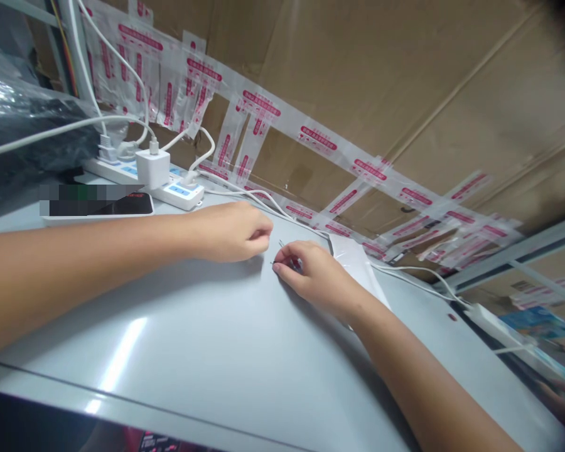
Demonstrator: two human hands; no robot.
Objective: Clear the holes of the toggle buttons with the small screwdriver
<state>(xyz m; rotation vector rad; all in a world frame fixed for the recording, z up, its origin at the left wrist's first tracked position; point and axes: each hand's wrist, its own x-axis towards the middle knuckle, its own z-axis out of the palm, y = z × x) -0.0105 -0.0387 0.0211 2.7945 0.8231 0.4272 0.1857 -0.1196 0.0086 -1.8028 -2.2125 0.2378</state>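
Observation:
Both my hands rest close together on the grey table (207,339) near its far side. My left hand (230,231) is curled into a loose fist with the fingertips pinched, and what they hold is hidden. My right hand (311,271) is closed in a pinch on a small thin metal piece (281,245) that pokes out above the fingertips; it is too small to name. A clear plastic sleeve (358,263) lies on the table just behind my right hand.
A white power strip (169,188) with a plugged charger (153,168) and white cables sits at the back left, beside a phone (122,204). A black plastic bag (23,138) lies far left. Taped cardboard (358,94) walls the back. Another white adapter (492,320) lies right.

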